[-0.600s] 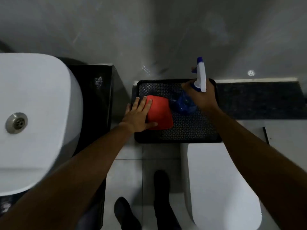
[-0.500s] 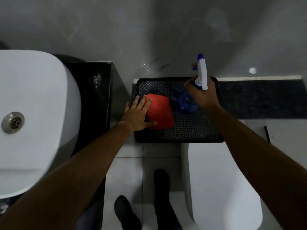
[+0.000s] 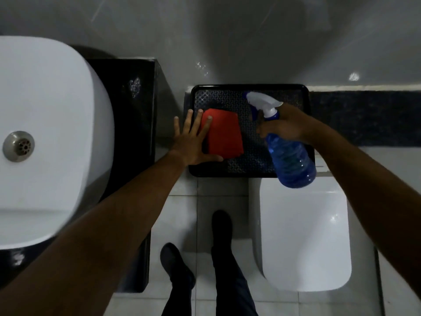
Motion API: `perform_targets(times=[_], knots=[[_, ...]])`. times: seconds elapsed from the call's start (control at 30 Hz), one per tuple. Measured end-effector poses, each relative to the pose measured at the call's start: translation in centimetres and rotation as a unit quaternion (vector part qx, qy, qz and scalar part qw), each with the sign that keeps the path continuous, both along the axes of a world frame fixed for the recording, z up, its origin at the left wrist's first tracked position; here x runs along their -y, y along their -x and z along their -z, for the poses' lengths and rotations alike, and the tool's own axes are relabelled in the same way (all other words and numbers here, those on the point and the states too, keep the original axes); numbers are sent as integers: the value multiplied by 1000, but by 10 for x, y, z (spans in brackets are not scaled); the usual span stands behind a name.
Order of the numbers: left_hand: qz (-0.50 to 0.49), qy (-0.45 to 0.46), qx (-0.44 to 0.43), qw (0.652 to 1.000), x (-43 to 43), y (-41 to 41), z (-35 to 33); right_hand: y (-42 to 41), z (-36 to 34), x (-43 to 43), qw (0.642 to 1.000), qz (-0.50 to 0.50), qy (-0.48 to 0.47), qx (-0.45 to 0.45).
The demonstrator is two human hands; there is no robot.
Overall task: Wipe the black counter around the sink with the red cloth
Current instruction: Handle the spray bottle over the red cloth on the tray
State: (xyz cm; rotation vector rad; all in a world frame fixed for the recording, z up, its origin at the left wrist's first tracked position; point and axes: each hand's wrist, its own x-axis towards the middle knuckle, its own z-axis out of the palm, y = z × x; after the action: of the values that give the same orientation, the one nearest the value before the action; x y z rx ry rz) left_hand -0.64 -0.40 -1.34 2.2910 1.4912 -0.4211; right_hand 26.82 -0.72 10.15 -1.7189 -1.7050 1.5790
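A folded red cloth (image 3: 224, 133) lies in a black patterned tray (image 3: 248, 92) on top of the toilet tank. My left hand (image 3: 193, 140) rests flat with spread fingers on the cloth's left edge, thumb along its near side. My right hand (image 3: 287, 126) grips the neck of a blue spray bottle (image 3: 289, 160) with a white trigger head, lifted and tilted over the tray's right side. The black counter (image 3: 132, 106) runs beside the white sink (image 3: 45, 133) at the left.
A white toilet lid (image 3: 303, 236) sits below the tray. A dark ledge (image 3: 364, 117) runs right along the grey wall. My two feet in dark shoes (image 3: 177, 265) stand on the pale tiled floor between counter and toilet.
My right hand has lifted the spray bottle off the tray and tilted it, nozzle now pointing left. My left hand has spread wider on the cloth.
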Motion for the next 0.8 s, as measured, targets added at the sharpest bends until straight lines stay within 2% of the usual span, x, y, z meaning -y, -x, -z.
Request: perform_targets(times=[0.1, 0.4, 0.8], knots=[[12, -13, 15, 1000, 5, 1, 1, 6, 17, 16, 997, 2, 65, 49], [-6, -68, 32, 997, 30, 4, 10, 29, 46, 32, 989, 8, 80, 124], [-20, -54, 27, 998, 28, 1, 3, 37, 32, 43, 992, 23, 91, 88]])
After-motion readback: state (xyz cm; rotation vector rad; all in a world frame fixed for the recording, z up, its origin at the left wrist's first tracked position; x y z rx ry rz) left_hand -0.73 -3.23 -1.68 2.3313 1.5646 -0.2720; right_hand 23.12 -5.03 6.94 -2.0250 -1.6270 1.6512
